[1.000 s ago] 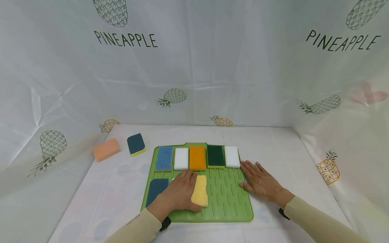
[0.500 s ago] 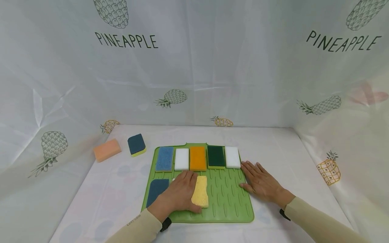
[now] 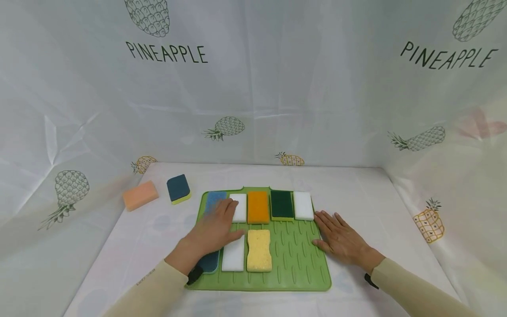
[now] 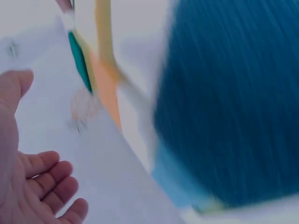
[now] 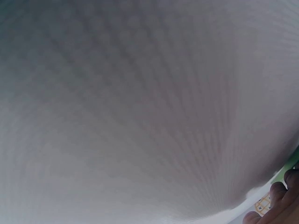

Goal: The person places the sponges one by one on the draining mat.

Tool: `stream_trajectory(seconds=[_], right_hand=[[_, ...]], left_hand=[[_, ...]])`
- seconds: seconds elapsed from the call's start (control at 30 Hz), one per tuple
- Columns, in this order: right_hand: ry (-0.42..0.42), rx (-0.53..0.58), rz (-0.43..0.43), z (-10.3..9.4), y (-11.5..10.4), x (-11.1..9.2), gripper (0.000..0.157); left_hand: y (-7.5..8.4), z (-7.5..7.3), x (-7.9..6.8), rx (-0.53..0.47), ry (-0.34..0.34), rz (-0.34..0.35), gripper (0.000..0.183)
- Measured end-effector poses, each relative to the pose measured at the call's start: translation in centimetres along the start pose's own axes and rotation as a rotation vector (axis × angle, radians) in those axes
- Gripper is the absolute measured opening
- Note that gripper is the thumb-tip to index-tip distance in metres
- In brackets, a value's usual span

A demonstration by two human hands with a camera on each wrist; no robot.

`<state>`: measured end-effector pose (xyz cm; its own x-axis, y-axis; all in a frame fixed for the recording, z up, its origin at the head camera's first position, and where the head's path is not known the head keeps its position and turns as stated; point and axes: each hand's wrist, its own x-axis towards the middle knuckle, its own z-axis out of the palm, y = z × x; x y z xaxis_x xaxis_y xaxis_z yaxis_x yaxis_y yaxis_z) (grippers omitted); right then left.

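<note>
In the head view my left hand [image 3: 214, 229] is over the left side of a green ridged mat [image 3: 297, 264], fingers loosely bent and holding nothing. It partly covers a light blue sponge [image 3: 215, 197], a dark blue sponge [image 3: 210, 263] and a white sponge [image 3: 233, 255]. To its right lies a yellow, waisted sponge [image 3: 259, 251]. The left wrist view has the dark blue sponge [image 4: 229, 93] large and blurred, apart from the fingers. My right hand [image 3: 342, 237] rests flat on the table at the mat's right edge, fingertips beside a white sponge [image 3: 303, 205].
Along the mat's back row lie another white sponge [image 3: 239, 209], an orange sponge [image 3: 258, 207] and a dark green sponge [image 3: 282, 204]. On the table left of the mat are a peach sponge [image 3: 140, 195] and a navy-and-yellow sponge [image 3: 178, 188]. Pineapple-print sheeting surrounds the table.
My left hand has let go of the yellow sponge and moved left and back, uncovering it and the white sponge beside it. The right hand has stayed in place.
</note>
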<state>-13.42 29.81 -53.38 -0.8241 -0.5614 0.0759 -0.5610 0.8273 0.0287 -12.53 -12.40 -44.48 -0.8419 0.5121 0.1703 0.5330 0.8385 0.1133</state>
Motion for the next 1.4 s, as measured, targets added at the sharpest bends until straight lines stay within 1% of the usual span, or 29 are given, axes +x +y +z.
stream_trajectory(seconds=[0.07, 0.13, 0.2, 0.33, 0.4, 0.47, 0.57, 0.67, 0.73, 0.87, 0.93, 1.07, 1.23, 1.4], right_hand=[[0.009, -0.002, -0.002, 0.1, 0.0, 0.0, 0.081], [0.018, -0.005, -0.004, 0.1, 0.1, 0.0, 0.081], [0.022, -0.006, -0.004, 0.2, 0.1, 0.1, 0.081], [0.000, -0.008, 0.004, 0.2, 0.1, 0.1, 0.081], [-0.010, -0.014, 0.009, 0.2, 0.2, 0.0, 0.081], [-0.006, -0.010, 0.013, 0.2, 0.2, -0.1, 0.081], [0.014, -0.012, 0.013, 0.3, 0.4, -0.4, 0.081], [0.026, -0.006, 0.008, 0.3, 0.4, -0.4, 0.080], [0.013, -0.008, 0.011, 0.2, 0.4, -0.4, 0.080], [-0.022, -0.014, 0.021, 0.1, 0.3, -0.3, 0.081], [-0.013, -0.012, 0.018, 0.1, 0.3, -0.3, 0.081], [0.029, -0.013, 0.003, 0.3, 0.2, -0.2, 0.080], [0.045, -0.011, 0.000, 0.2, 0.0, -0.1, 0.080], [0.022, -0.019, 0.002, 0.2, -0.1, 0.0, 0.080]], left_hand=[[-2.1, -0.8, 0.0, 0.031, 0.087, 0.007, 0.075], [-4.3, -1.7, -0.3, 0.069, 0.154, 0.003, 0.069], [-6.6, -2.4, -0.7, 0.101, 0.197, -0.018, 0.064], [-11.2, -3.7, -1.9, 0.160, 0.242, -0.080, 0.059], [-13.3, -4.2, -2.6, 0.176, 0.252, -0.126, 0.057], [-15.3, -4.5, -3.2, 0.177, 0.245, -0.183, 0.055], [-17.9, -4.8, -4.0, 0.188, 0.216, -0.281, 0.053], [-20.1, -4.9, -5.0, 0.202, 0.187, -0.337, 0.053], [-21.3, -4.8, -5.6, 0.216, 0.173, -0.355, 0.053], [-23.1, -4.1, -6.8, 0.232, 0.129, -0.381, 0.050], [-23.8, -3.6, -7.2, 0.239, 0.110, -0.385, 0.048], [-25.2, -2.7, -7.8, 0.254, 0.101, -0.382, 0.038], [-26.2, -1.9, -8.1, 0.279, 0.084, -0.385, 0.029], [-26.6, -1.6, -8.3, 0.284, 0.048, -0.410, 0.030]])
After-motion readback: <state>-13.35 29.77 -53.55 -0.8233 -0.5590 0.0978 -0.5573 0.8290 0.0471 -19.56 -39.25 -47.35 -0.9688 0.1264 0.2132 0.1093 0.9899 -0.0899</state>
